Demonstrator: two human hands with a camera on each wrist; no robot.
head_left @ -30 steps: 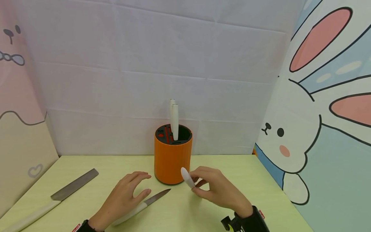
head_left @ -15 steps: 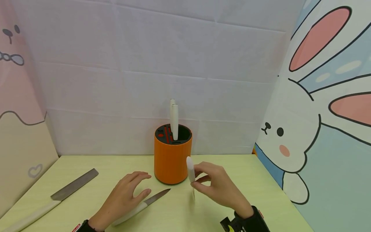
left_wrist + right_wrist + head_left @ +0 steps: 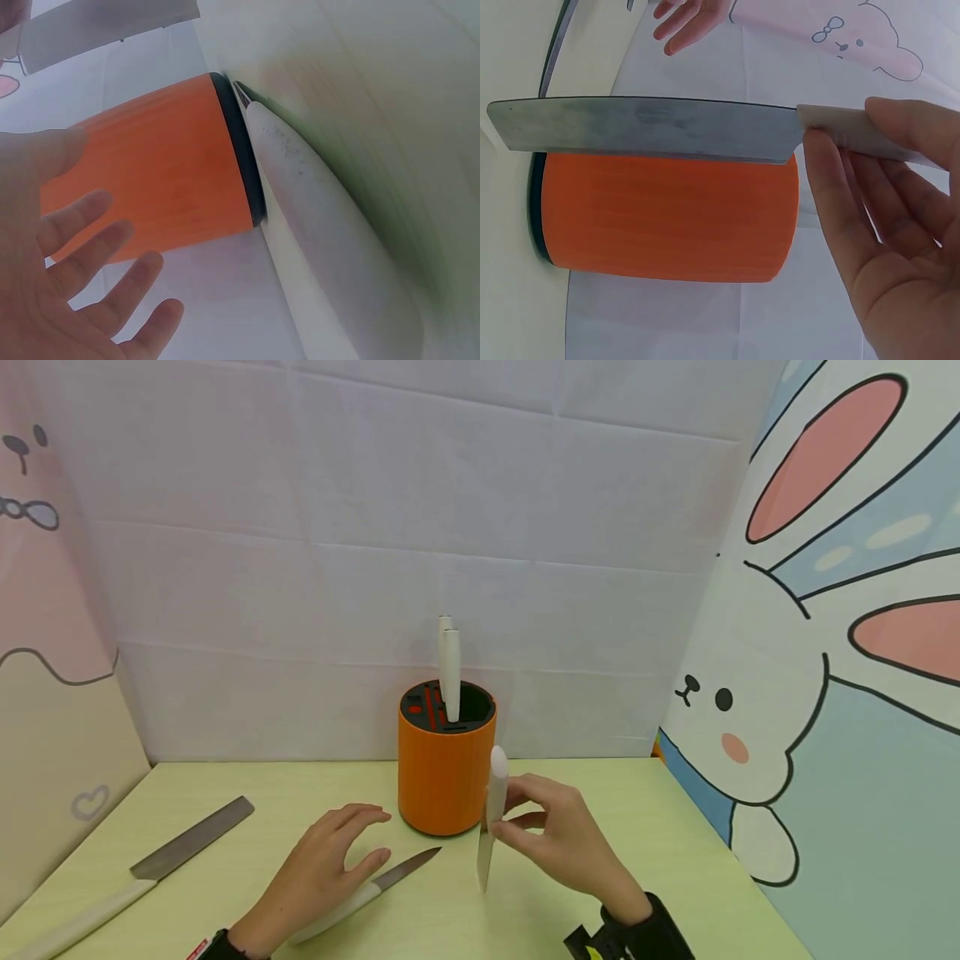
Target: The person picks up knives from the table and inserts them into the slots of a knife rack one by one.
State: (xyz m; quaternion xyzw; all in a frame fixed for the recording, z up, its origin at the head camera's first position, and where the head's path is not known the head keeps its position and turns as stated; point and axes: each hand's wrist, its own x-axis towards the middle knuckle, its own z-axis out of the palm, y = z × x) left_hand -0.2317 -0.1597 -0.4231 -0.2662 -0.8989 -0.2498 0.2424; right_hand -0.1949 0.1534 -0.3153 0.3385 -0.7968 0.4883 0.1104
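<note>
My right hand [image 3: 555,835] pinches a wide-bladed kitchen knife [image 3: 645,127] by its white handle [image 3: 497,785]. The knife stands nearly upright, blade pointing down, just in front of an orange cylindrical knife block [image 3: 441,785]. My left hand [image 3: 318,868] is spread with its fingers apart, holding nothing. Partly hidden beneath that hand lies a small pointed knife [image 3: 408,870], its white handle [image 3: 322,225] filling much of the left wrist view. Two white handles [image 3: 452,677] stick up from the block's black slotted top, which also shows red-lined slots.
On the table's left side lies a long knife with a broad square-ended blade [image 3: 197,839] and a white handle. A white cloth wall [image 3: 315,593] closes off the back, close behind the block. A rabbit-printed panel [image 3: 780,735] stands along the right.
My right hand has turned the knife from a slant to nearly upright, its handle rising and its blade coming into view below. My left hand has stayed in place.
</note>
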